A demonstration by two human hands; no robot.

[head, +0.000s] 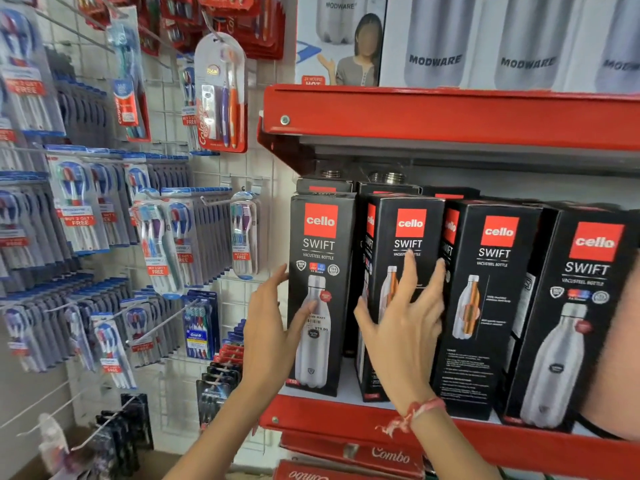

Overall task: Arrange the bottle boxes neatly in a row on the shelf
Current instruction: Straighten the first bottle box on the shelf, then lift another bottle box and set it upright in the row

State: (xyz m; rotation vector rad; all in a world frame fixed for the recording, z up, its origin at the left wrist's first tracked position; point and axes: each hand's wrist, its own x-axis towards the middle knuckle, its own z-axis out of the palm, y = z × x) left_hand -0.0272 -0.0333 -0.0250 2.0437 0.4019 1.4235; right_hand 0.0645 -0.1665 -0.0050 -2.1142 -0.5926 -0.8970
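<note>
Several tall black Cello Swift bottle boxes stand in a front row on the red shelf (332,415), with more behind. My left hand (273,327) wraps the left edge of the leftmost box (320,258), thumb on its front. My right hand (405,323) lies spread on the front of the second box (407,223), thumb at its left edge, fingertips at its right edge. A gap separates these two boxes. The third box (491,306) and fourth box (575,327) stand turned at an angle to the right.
A wire grid wall (221,168) to the left carries hanging toothbrush packs (221,95) on hooks. A red upper shelf (450,116) with Modware boxes (485,39) overhangs the row. Red Combo boxes (367,455) sit below the shelf.
</note>
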